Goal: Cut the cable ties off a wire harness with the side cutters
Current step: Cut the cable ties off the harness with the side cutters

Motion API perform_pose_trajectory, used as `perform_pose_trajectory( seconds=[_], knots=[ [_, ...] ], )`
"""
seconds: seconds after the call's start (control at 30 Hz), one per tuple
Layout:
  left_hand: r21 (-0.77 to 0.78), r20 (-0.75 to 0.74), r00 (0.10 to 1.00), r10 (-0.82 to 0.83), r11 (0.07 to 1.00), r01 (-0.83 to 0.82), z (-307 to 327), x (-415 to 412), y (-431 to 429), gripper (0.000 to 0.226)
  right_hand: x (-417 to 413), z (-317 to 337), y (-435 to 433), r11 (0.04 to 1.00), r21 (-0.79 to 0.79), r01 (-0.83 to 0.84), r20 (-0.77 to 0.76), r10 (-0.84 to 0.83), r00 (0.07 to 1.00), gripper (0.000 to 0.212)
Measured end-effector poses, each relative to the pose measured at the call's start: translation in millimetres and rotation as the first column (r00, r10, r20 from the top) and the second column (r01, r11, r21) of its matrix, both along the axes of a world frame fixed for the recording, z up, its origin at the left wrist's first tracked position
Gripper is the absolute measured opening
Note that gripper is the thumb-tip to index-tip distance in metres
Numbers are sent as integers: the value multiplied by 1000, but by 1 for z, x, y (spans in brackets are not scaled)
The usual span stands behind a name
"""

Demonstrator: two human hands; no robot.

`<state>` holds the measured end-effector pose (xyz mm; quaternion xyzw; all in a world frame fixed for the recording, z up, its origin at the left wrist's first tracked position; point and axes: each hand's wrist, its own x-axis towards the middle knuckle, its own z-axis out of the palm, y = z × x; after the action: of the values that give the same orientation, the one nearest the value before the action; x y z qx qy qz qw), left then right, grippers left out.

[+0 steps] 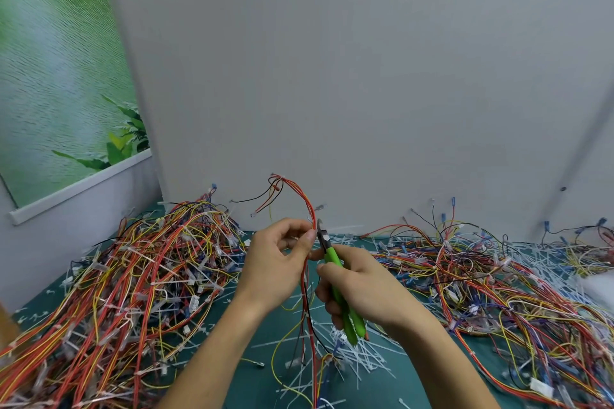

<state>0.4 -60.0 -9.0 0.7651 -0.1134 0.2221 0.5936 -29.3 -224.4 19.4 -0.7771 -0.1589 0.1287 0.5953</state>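
Observation:
My left hand [279, 259] pinches a thin wire harness [307, 206] of red, orange and yellow wires, holding it upright above the table. Its top fans out into loose ends and its lower part hangs between my hands. My right hand [362, 285] grips the green-handled side cutters [335, 272]. The dark jaws point up and sit right against the harness beside my left thumb. Whether a cable tie lies between the jaws I cannot tell.
A big tangle of harnesses [133, 276] lies at the left and another heap [481, 269] at the right. Cut white cable ties [358, 359] litter the green mat [262, 372] below my hands. A grey wall [365, 76] stands close behind.

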Motion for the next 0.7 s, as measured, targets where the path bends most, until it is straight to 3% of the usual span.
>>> perform_pose_trajectory(
  seconds=[0.7],
  knots=[
    [12, -22, 1000, -11, 1000, 11, 1, -2, -3, 11, -1, 3, -2, 998, -69, -14, -7, 14, 1000, 21]
  ],
)
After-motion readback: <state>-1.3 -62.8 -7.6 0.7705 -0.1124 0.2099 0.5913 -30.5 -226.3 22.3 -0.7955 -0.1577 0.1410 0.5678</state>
